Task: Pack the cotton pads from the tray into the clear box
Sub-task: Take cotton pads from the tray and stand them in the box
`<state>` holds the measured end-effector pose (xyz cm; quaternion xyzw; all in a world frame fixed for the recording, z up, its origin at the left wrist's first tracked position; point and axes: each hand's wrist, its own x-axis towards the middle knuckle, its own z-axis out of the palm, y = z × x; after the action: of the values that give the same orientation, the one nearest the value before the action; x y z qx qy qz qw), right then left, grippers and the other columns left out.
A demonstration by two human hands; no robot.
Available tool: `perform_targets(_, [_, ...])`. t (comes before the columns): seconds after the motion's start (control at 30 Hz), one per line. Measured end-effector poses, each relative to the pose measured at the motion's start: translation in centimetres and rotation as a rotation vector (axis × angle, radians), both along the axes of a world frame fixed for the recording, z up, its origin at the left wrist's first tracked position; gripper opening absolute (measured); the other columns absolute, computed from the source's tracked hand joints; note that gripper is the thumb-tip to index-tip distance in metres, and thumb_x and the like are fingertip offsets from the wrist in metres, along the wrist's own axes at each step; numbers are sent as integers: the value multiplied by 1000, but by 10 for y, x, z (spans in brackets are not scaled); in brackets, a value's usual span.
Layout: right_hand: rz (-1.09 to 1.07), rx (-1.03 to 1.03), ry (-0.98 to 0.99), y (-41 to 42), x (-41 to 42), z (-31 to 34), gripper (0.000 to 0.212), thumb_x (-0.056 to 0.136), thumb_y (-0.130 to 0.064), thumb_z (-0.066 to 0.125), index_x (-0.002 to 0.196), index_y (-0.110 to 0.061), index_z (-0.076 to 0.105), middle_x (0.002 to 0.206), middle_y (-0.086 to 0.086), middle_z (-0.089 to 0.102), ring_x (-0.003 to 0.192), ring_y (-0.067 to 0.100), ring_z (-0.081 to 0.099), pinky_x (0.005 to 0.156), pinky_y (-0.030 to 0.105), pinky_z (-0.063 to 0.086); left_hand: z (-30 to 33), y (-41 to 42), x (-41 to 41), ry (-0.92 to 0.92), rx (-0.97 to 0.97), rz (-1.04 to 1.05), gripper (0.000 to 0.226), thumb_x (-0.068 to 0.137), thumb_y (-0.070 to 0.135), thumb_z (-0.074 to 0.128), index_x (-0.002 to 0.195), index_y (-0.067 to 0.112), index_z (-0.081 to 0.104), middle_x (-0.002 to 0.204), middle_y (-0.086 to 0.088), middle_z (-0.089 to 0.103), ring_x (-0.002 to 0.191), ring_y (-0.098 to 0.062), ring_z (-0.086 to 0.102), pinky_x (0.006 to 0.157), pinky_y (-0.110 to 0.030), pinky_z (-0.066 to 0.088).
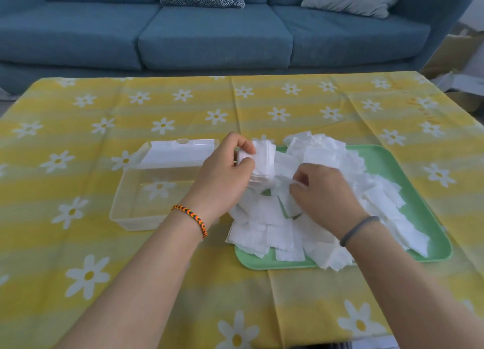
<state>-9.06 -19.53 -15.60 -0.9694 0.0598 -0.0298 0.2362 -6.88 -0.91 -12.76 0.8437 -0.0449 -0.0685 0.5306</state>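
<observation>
None packed yet: clear box (157, 191) near table centre, lid open, holds nothing. Left hand (225, 173) grips small stack of pads (263, 162) at tray's left edge. Right hand (319, 191) pinches loose pad in heap. Cotton pads (366, 191) thin, white, square, heaped across green tray (432, 233), spilling over near-left rim.

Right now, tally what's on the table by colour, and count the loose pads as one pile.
White: 2, the stack of cotton pads gripped by the left hand, and the loose pile under the right hand
Green: 1, the tray
Clear: 1, the box with its lid open
Yellow: 1, the daisy tablecloth
Total: 5
</observation>
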Motion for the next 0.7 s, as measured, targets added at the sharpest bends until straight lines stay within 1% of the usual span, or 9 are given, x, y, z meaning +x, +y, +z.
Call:
perform_targets(0.07, [-109, 213, -63, -4, 2, 18, 7, 85, -15, 62, 79, -14, 65, 70, 1, 66, 65, 17, 59, 59, 19, 46, 1, -1, -1, 9, 6, 11, 22, 93, 12, 49, 100, 32, 56, 94, -16, 64, 49, -9, 39, 54, -29, 33])
perform_targets(0.13, [-224, 722, -100, -1, -1, 40, 8, 86, -10, 65, 80, -14, 64, 64, -1, 67, 63, 20, 65, 65, 28, 54, 1, -1, -1, 15, 1, 6, 25, 93, 10, 50, 103, 33, 57, 100, -13, 65, 50, -10, 40, 54, -29, 33])
perform_targets(0.2, [-225, 1276, -93, 5, -5, 56, 11, 89, -3, 65, 83, -11, 61, 65, -1, 66, 66, 19, 69, 63, 26, 55, 0, -2, -1, 18, -19, -5, 27, 94, 8, 50, 106, 31, 59, 91, -10, 61, 49, -10, 39, 53, -29, 32])
perform_targets(0.27, [-176, 1488, -38, 15, -8, 63, 9, 91, -1, 63, 89, -9, 59, 67, 1, 67, 70, 20, 70, 63, 23, 56, 4, -5, -2, 30, -71, 11, 27, 94, 7, 48, 105, 29, 61, 78, -1, 54, 49, -10, 41, 51, -26, 34])
perform_targets(0.33, [-154, 1464, 25, 27, -8, 62, 6, 91, -1, 62, 93, -6, 59, 68, 4, 68, 71, 22, 72, 60, 23, 56, 7, -9, -1, 80, -154, 35, 23, 90, 16, 45, 101, 22, 64, 80, -10, 60, 66, -21, 57, 63, -31, 49])
perform_targets(0.37, [-172, 1391, 39, 32, -8, 59, 5, 91, -2, 63, 94, -5, 60, 70, 5, 69, 71, 23, 72, 58, 23, 56, 9, -11, 0, 109, -191, 40, 29, 86, 26, 43, 102, 14, 64, 90, -20, 63, 80, -28, 62, 79, -41, 55])
perform_targets(0.47, [-207, 1116, 28, 38, -7, 52, 8, 88, -6, 67, 94, -3, 63, 70, 9, 70, 66, 21, 71, 55, 24, 53, 9, -10, 2, 166, -223, 20, 53, 75, 52, 38, 98, 10, 61, 95, -10, 61, 90, -27, 59, 103, -62, 45])
perform_targets(0.57, [-207, 1047, 10, 38, -7, 50, 8, 86, -8, 69, 92, -6, 63, 61, 5, 69, 61, 21, 67, 57, 26, 52, 10, -10, -1, 144, -226, 32, 43, 82, 50, 43, 89, 8, 46, 82, -1, 47, 80, -18, 47, 89, -50, 50])
perform_targets(0.7, [-205, 1053, 15, 39, -8, 52, 10, 86, -6, 68, 95, -4, 62, 59, 6, 69, 59, 20, 66, 59, 26, 54, 6, -11, -3, 37, -192, 47, 32, 99, 23, 49, 74, 21, 30, 63, 10, 28, 66, -15, 29, 64, -34, 26])
